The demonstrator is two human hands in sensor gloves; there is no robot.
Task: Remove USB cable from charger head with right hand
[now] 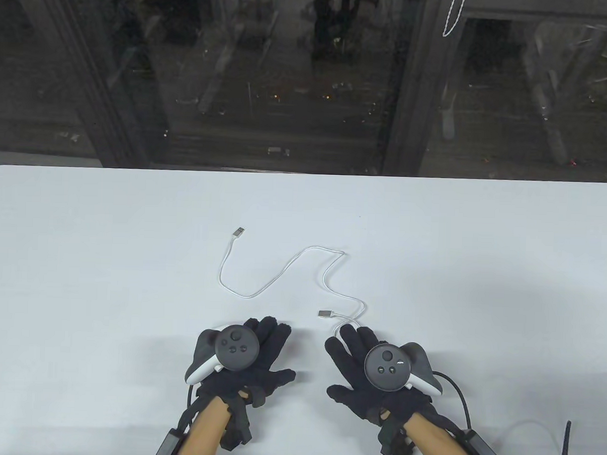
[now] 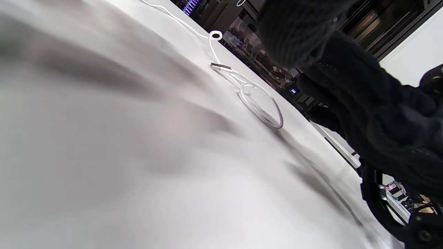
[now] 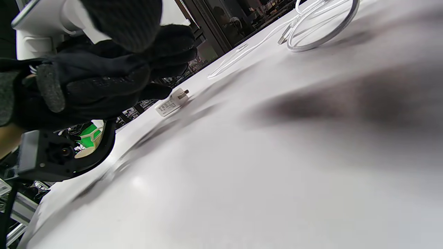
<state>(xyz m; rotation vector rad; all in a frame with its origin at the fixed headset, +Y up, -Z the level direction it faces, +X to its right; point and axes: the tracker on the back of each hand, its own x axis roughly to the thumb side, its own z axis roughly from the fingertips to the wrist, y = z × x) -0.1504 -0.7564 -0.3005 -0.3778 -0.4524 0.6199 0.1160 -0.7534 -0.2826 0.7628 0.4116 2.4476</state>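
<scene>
The white USB cable lies in loose curves on the white table, with one metal plug at the far left end and the other plug free near my right hand. My right hand lies flat and open, its fingertips at the cable's small loop. My left hand lies flat and open, holding nothing. The white charger head lies on the table beside my left hand's fingers, apart from the cable. The table view hides it. The left wrist view shows the cable loop.
The table's far edge runs in front of dark glass panels. The gloves' own leads trail off at the bottom right, near the table's front edge.
</scene>
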